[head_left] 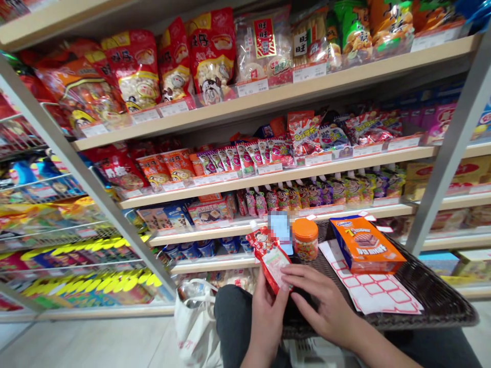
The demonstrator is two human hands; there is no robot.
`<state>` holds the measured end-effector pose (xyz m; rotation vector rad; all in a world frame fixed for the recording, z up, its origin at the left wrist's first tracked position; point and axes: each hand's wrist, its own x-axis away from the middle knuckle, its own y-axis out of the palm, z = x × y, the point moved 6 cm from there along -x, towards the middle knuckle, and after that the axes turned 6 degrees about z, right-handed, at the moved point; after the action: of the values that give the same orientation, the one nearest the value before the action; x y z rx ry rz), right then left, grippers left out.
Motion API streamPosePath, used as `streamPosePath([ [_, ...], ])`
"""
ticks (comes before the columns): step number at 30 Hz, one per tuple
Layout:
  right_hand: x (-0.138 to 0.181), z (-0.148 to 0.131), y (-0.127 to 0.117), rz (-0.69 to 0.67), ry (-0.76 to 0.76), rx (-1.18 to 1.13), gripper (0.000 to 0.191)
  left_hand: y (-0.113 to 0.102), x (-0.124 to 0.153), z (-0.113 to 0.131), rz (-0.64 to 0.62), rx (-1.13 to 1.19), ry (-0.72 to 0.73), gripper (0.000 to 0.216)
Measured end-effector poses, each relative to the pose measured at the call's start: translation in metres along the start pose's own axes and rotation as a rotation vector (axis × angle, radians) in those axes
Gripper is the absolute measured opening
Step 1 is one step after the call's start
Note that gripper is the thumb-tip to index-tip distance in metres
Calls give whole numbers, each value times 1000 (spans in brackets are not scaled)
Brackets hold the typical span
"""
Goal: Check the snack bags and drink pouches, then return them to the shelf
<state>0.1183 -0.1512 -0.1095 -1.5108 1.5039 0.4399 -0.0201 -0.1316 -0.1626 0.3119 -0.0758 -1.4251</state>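
My left hand (270, 312) is closed around the lower part of a red spouted drink pouch (260, 241), tilted with its white cap up and to the left. A pale rectangular patch, perhaps a label, shows on the pouch's face. My right hand (326, 304) lies against the pouch's right edge, its fingers stretched out and fingertips touching near the pale patch. Just beyond the hands, an orange-lidded jar (305, 245) stands on a dark woven tray (447, 299). An orange snack box (370, 250) lies to the right, partly over white sheets with red-outlined rectangles (383, 294).
A phone with a blurred screen (282, 232) is behind the pouch. Shelves (268, 94) of bagged snacks, pouches and cups rise in front. A white cloth bag (197, 327) stands on the floor beside my knee (233, 319). A metal post (441, 168) rises at the right.
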Motion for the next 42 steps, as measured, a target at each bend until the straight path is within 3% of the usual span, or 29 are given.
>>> streamPosePath([
  [6,2,-5,-3,-12,-42,-26,38,-1,1,4,4,-35,21,50],
  [17,-1,-14,-8,57,-97,49,31,-2,6,6,-10,-99,32,55],
  [30,2,-11,-3,19,-92,99,36,3,7,12,-74,-120,77,46],
  [42,2,-13,-3,31,-96,89,38,2,7,11,-53,-100,42,54],
])
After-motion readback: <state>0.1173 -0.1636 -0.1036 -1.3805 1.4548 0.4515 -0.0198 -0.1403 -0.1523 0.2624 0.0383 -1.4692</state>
